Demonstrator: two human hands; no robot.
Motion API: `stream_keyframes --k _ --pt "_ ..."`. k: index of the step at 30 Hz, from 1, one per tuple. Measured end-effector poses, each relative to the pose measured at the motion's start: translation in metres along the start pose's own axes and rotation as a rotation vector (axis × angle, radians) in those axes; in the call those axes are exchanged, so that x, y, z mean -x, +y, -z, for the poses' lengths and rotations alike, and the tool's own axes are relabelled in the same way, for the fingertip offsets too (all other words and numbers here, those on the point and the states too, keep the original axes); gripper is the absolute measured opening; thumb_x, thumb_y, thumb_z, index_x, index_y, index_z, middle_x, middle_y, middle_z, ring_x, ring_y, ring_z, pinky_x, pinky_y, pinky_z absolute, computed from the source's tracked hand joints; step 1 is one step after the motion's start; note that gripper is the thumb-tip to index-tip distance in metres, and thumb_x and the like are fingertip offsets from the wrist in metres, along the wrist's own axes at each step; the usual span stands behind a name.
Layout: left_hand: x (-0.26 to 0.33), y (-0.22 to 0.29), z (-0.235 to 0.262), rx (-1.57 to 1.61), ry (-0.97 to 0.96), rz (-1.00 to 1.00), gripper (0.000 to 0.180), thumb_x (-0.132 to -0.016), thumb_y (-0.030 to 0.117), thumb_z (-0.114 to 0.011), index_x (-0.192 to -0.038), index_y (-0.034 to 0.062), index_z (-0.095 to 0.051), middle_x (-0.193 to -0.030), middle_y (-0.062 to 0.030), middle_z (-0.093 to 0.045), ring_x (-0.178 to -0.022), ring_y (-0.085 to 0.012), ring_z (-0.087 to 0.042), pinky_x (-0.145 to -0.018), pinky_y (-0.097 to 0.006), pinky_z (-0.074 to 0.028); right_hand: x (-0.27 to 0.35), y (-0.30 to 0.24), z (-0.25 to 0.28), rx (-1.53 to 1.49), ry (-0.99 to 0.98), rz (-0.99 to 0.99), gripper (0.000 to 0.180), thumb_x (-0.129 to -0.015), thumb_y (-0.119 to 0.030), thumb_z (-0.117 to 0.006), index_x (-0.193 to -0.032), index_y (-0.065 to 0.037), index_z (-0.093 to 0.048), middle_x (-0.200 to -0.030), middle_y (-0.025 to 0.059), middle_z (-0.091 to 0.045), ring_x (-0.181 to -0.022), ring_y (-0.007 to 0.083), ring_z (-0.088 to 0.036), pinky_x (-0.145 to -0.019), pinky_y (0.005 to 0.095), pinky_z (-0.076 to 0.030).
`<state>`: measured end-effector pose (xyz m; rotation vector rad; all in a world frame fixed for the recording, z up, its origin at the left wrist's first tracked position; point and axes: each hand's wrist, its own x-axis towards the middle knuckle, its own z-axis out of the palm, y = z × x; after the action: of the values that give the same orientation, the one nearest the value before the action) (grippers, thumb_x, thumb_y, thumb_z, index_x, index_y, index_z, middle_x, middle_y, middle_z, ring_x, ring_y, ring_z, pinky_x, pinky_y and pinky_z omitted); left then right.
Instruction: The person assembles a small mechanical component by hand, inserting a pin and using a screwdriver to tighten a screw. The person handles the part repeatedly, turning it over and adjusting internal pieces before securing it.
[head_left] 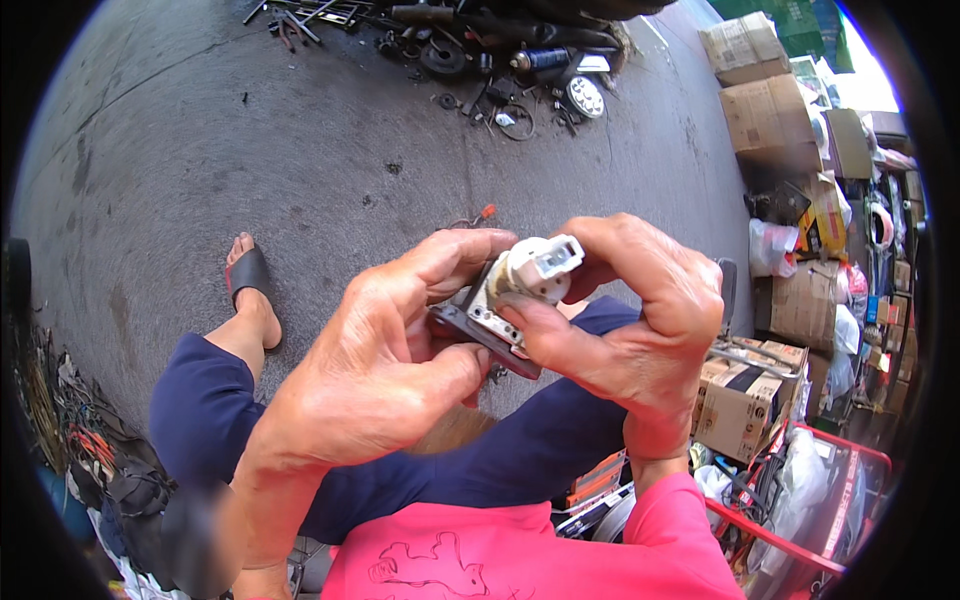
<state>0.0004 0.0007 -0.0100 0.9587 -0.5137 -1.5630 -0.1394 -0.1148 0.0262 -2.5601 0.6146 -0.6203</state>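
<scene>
Both hands meet in front of my lap around a small mechanical part (497, 308). It has a perforated metal body and a dark flat base. A round white plastic cap (540, 268) with a square socket stands on its upper end. My left hand (370, 350) grips the dark base between thumb and fingers. My right hand (640, 310) pinches the white cap and metal body, its thumb pressed against the side. Some of the fingertips are hidden behind the part. Just beyond the left fingers shows an orange-tipped item (488, 212), its kind unclear.
Loose mechanical parts (500, 60) lie on the grey concrete floor (330, 130) ahead. Cardboard boxes (770, 120) and bags are stacked along the right. A red-framed basket (830, 510) stands close at my lower right. Cables and cloth (100, 470) are heaped at the lower left.
</scene>
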Motion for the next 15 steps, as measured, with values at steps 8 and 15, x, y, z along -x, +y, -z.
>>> stream_keyframes --k 8,15 --pt "-0.0042 0.0014 0.0039 0.057 0.003 0.162 0.06 -0.072 -0.004 -0.058 -0.131 -0.0056 -0.044 -0.102 -0.0088 -0.061 -0.069 -0.0113 -0.059 -0.05 -0.023 -0.046 0.0 0.0087 -0.0075 -0.12 -0.094 -0.161 0.024 -0.063 -0.011 -0.08 -0.079 0.002 -0.067 -0.062 0.0041 -0.064 -0.053 0.0078 -0.062 -0.048 0.0203 -0.049" --pt "-0.0041 0.0009 0.0034 0.155 0.028 0.165 0.053 -0.077 -0.007 -0.052 -0.129 -0.0041 -0.048 -0.097 -0.0097 -0.063 -0.066 -0.0117 -0.056 -0.051 -0.023 -0.044 0.0046 0.0074 -0.0084 -0.107 -0.082 -0.137 0.026 -0.064 -0.012 -0.082 -0.081 0.001 -0.066 -0.062 0.0053 -0.063 -0.051 0.0089 -0.061 -0.046 0.0222 -0.048"
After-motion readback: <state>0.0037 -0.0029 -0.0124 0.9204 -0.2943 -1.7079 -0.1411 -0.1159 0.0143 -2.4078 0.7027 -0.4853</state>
